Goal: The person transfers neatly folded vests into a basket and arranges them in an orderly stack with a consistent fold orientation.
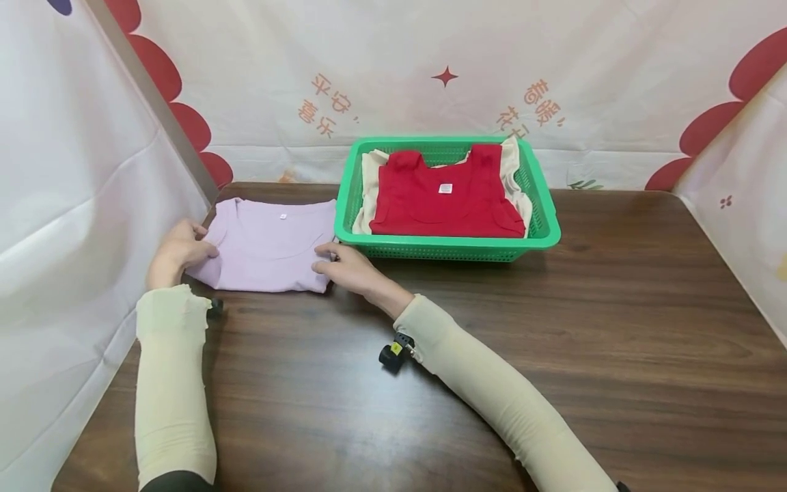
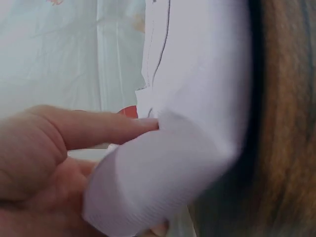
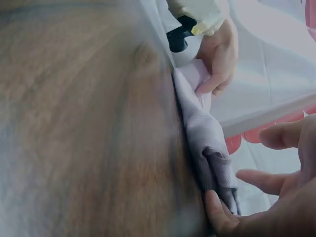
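Observation:
A folded lilac shirt [image 1: 277, 242] lies flat on the table at the left, its neckline and small white label facing up. At its left edge, my left hand [image 1: 178, 253] pinches the cloth; the left wrist view shows a finger pressed on top of the lilac fabric [image 2: 197, 79] while the other fingers are partly hidden under a raised flap. My right hand [image 1: 356, 271] is at the shirt's lower right corner with fingers spread apart. In the right wrist view, a fingertip of the right hand [image 3: 276, 192] touches the folded edge of the lilac shirt [image 3: 202, 128].
Just right of the shirt stands a green plastic basket [image 1: 449, 242], close against its edge. Inside lie a folded red top [image 1: 443, 205] and cream garments [image 1: 367, 188] beneath it. The brown wooden table [image 1: 615, 328] reaches back to white printed curtains [image 1: 399, 68].

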Action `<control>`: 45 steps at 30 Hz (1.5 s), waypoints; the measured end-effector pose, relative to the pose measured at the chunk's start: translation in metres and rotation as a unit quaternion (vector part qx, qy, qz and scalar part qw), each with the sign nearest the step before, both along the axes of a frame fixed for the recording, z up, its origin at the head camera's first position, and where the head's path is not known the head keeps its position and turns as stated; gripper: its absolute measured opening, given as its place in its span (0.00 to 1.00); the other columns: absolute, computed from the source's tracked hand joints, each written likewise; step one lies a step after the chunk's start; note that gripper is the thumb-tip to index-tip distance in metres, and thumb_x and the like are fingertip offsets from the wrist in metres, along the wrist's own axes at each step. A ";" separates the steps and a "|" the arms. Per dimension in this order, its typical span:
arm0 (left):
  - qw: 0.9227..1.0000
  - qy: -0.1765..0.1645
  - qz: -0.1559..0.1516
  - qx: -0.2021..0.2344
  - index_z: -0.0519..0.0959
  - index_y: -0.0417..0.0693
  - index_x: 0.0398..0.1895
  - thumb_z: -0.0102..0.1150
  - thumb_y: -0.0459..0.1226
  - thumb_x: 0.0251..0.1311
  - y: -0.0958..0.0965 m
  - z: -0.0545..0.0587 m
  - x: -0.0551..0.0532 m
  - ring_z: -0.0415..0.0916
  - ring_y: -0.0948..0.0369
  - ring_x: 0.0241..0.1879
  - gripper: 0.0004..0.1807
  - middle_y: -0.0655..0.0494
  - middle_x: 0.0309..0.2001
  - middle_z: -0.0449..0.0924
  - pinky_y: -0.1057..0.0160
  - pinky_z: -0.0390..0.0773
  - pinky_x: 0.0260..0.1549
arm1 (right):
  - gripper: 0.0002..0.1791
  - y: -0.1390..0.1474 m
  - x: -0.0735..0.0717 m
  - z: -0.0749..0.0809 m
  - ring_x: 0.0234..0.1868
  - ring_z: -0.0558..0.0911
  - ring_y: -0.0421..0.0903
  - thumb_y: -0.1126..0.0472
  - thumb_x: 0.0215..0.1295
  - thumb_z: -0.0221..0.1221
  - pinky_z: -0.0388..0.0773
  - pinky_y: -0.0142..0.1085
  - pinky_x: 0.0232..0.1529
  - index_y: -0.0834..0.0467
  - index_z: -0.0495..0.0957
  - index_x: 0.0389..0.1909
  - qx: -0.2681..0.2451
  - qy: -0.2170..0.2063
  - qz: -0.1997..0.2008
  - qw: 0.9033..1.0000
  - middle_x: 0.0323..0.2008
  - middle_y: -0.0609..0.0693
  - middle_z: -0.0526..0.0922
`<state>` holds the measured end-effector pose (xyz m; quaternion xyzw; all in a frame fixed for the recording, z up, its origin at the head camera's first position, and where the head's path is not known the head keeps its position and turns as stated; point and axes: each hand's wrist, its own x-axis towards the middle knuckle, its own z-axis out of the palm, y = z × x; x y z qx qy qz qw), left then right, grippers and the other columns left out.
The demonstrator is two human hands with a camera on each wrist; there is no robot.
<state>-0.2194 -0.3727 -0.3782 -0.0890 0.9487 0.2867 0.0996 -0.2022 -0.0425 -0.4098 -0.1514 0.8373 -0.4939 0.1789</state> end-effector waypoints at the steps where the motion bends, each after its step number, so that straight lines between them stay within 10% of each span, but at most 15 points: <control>1: 1.000 -0.009 -0.003 0.004 0.60 0.21 0.66 0.57 0.33 0.61 0.000 0.000 0.001 0.62 0.33 0.64 0.34 0.23 0.65 0.62 0.35 0.65 0.67 | 0.29 -0.001 0.001 0.000 0.70 0.73 0.48 0.54 0.70 0.60 0.69 0.43 0.72 0.58 0.75 0.70 -0.011 -0.014 -0.007 1.000 0.69 0.53 0.76; 9: 0.998 -0.054 -0.016 -0.001 0.57 0.20 0.68 0.57 0.39 0.66 -0.004 -0.001 0.005 0.62 0.34 0.63 0.37 0.20 0.66 0.59 0.36 0.67 0.66 | 0.25 -0.004 0.005 0.000 0.63 0.79 0.49 0.57 0.66 0.62 0.74 0.43 0.66 0.60 0.80 0.63 -0.047 -0.060 -0.050 0.996 0.63 0.55 0.81; 16: 0.997 -0.049 -0.030 -0.045 0.75 0.29 0.43 0.61 0.49 0.66 -0.006 0.000 0.000 0.69 0.43 0.46 0.26 0.32 0.45 0.72 0.55 0.73 0.40 | 0.20 -0.004 0.004 0.004 0.52 0.80 0.46 0.60 0.65 0.62 0.78 0.38 0.56 0.62 0.82 0.56 -0.096 -0.056 -0.066 0.992 0.55 0.55 0.82; 22: 0.998 -0.062 -0.019 0.012 0.54 0.23 0.70 0.61 0.41 0.67 -0.001 0.004 0.001 0.58 0.30 0.68 0.40 0.21 0.68 0.57 0.37 0.64 0.68 | 0.21 -0.005 0.005 0.002 0.41 0.76 0.41 0.65 0.62 0.62 0.81 0.33 0.42 0.64 0.78 0.57 -0.170 -0.101 -0.063 0.978 0.44 0.52 0.77; 26: 0.997 -0.063 -0.028 0.046 0.45 0.28 0.76 0.59 0.35 0.68 0.001 0.005 0.000 0.45 0.29 0.77 0.44 0.22 0.77 0.45 0.34 0.51 0.75 | 0.21 -0.005 0.005 0.000 0.44 0.76 0.41 0.65 0.62 0.63 0.78 0.33 0.49 0.62 0.80 0.57 -0.185 -0.111 -0.057 0.975 0.47 0.52 0.78; 35: 0.996 -0.065 -0.034 0.052 0.63 0.33 0.63 0.58 0.38 0.69 0.003 0.003 -0.001 0.47 0.31 0.74 0.26 0.24 0.78 0.46 0.32 0.55 0.70 | 0.28 -0.007 0.002 -0.001 0.75 0.66 0.47 0.67 0.62 0.62 0.59 0.44 0.78 0.58 0.79 0.66 -0.174 -0.129 -0.040 0.975 0.73 0.53 0.70; 45: 0.987 -0.071 -0.007 0.144 0.67 0.38 0.63 0.57 0.48 0.73 0.004 0.000 0.000 0.51 0.41 0.70 0.27 0.33 0.77 0.49 0.44 0.60 0.63 | 0.27 -0.012 0.003 -0.004 0.52 0.77 0.42 0.67 0.71 0.60 0.76 0.44 0.65 0.60 0.72 0.71 -0.268 -0.201 -0.042 0.941 0.68 0.56 0.69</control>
